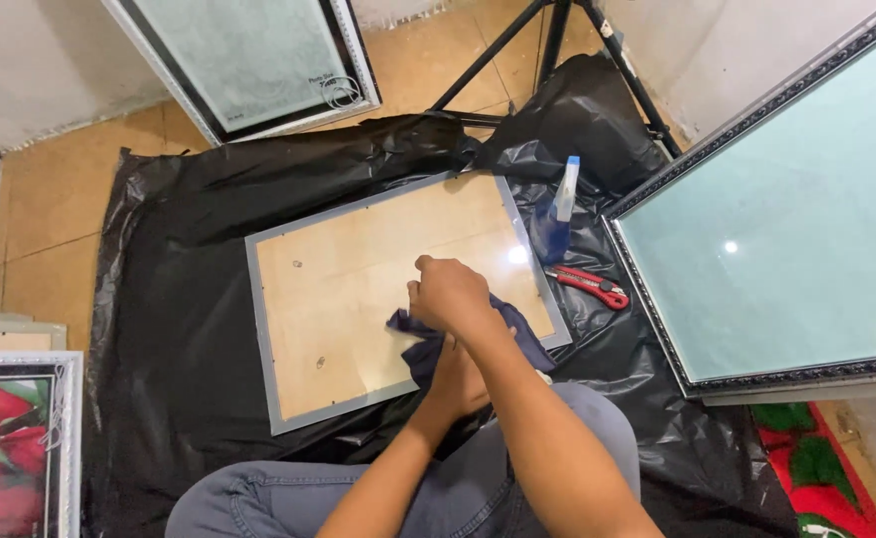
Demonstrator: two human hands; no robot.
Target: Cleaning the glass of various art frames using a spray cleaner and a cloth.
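The right hand (450, 294) lies knuckles-up on the glass of a grey frame (398, 299), its fingers curled down onto a dark blue cloth (517, 334) that spreads out from under the palm toward the frame's near right edge. The left hand (458, 379) sits just behind and below it, crossed under the right forearm; it touches the same cloth at the frame's near edge, but whether its fingers are clenched on the fabric cannot be told, as the right arm hides them. The frame lies flat on a black plastic sheet (179, 299) spread over the tiled floor, with a pale wood-coloured backing showing through its glass. Just beyond the frame's far right corner stands a spray bottle (560, 209) with a blue body and white head, and beside it on the sheet lies a red cutter (589, 285). To the right a large dark-edged framed pane (786, 239) leans over the sheet. Another framed pane (249, 60) rests at the top left, tripod legs (557, 50) stand at the top, and a framed picture of red flowers (9, 438) lies at the lower left. The person's knees in grey-blue trousers (258, 498) fill the bottom edge.
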